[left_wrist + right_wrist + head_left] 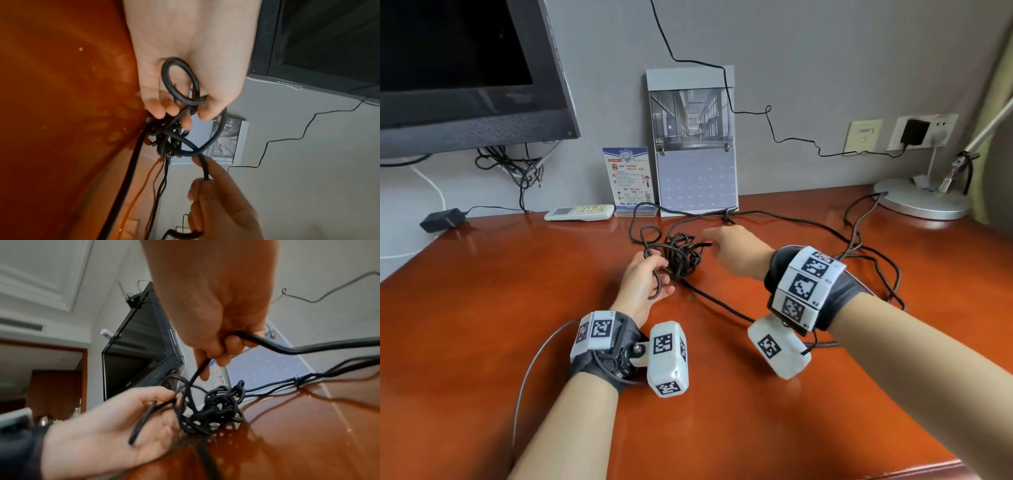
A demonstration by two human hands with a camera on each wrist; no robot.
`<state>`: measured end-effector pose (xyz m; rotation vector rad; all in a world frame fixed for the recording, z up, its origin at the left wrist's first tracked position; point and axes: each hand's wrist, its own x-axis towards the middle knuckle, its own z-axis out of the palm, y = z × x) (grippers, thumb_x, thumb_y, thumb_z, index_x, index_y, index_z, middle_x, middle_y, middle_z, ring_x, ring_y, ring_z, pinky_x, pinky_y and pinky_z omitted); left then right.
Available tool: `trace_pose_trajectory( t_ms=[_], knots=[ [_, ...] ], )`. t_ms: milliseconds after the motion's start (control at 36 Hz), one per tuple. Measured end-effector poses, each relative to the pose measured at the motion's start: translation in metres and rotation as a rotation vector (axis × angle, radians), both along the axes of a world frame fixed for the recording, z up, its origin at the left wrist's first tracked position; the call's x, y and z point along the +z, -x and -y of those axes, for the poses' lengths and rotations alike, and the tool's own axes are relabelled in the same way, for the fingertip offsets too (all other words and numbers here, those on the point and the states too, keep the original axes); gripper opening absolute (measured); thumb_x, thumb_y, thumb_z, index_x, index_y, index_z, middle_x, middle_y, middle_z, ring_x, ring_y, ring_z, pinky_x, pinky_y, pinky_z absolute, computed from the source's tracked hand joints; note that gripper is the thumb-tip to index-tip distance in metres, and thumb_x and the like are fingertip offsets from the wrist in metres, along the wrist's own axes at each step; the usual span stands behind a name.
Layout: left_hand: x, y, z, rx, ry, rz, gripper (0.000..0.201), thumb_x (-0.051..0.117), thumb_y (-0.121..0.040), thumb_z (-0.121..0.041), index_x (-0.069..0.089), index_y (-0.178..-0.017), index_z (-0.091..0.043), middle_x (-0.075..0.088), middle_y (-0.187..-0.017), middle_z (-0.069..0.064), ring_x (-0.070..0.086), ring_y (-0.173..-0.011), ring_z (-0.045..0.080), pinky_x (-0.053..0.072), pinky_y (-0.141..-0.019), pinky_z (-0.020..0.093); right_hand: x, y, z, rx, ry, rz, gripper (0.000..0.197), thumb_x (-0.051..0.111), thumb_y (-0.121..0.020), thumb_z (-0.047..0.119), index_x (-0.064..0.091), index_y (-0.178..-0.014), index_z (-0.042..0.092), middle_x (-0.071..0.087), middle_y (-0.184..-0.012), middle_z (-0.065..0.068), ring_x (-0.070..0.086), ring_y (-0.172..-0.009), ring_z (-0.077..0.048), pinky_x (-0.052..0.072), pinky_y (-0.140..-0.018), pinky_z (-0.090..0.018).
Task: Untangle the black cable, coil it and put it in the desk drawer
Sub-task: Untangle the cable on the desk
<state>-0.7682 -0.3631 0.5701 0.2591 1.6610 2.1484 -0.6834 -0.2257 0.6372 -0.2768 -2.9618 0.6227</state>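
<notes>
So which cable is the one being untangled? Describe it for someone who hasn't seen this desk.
On the reddish wooden desk, in front of the calendar, lies a thick black cable bunched into a knot. Unlike the thin wire on the wall, both hands, left hand and right hand, hold it.

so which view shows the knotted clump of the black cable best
The right wrist view: the knotted clump sits centred and close on the desk, loops distinct. The head view shows the clump small, between both hands. The left wrist view shows it partly hidden behind the left hand's fingers.
</notes>
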Motion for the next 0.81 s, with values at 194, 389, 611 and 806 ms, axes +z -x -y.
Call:
trace_pose_trajectory(
  t_ms=[194, 389, 611, 806],
  knots=[
    [-0.001, -0.004, -0.009, -0.091, 0.095, -0.086, 0.014, 0.047, -0.095, -0.004, 0.054, -0.091, -0.015, 0.069, -0.092, 0.008, 0.065, -0.087, 0.018, 0.048, -0.089, 0.037, -0.009, 0.017, -0.004, 0.054, -0.1, -0.034, 0.053, 0.038, -0.085, -0.012, 0.068, -0.116, 0.018, 0.065, -0.118, -0.01, 0.06, -0.105, -0.027, 0.048, -0.091, -0.033],
    [0.001, -0.007, -0.014, -0.071, -0.001, -0.016, 0.011, 0.044, -0.098, -0.005, 0.054, -0.104, -0.008, 0.066, -0.09, 0.012, 0.066, -0.077, 0.018, 0.054, -0.077, 0.033, -0.008, 0.024, 0.008, 0.018, -0.328, -0.145, 0.041, 0.044, -0.087, 0.001, 0.052, -0.124, 0.018, 0.055, -0.121, -0.003, 0.04, -0.116, -0.028, 0.03, -0.093, -0.039],
    [0.005, -0.006, -0.016, 0.068, -0.102, 0.146, 0.031, 0.044, -0.099, -0.013, 0.047, -0.127, -0.001, 0.06, -0.107, 0.019, 0.063, -0.089, 0.024, 0.057, -0.078, 0.038, -0.006, 0.006, 0.025, -0.019, -0.108, -0.285, 0.011, 0.054, -0.083, 0.02, 0.059, -0.09, 0.013, 0.058, -0.09, -0.002, 0.055, -0.084, -0.028, 0.041, -0.067, -0.031],
    [0.009, -0.012, -0.021, 0.057, -0.132, 0.201, 0.034, 0.046, -0.098, -0.015, 0.047, -0.128, 0.0, 0.057, -0.101, 0.018, 0.062, -0.078, 0.022, 0.052, -0.089, 0.044, -0.011, 0.01, 0.027, -0.228, 0.009, -0.153, 0.043, 0.065, -0.081, 0.037, 0.041, -0.054, 0.014, 0.044, -0.058, -0.003, 0.05, -0.064, -0.029, 0.041, -0.059, -0.029]
  ],
)
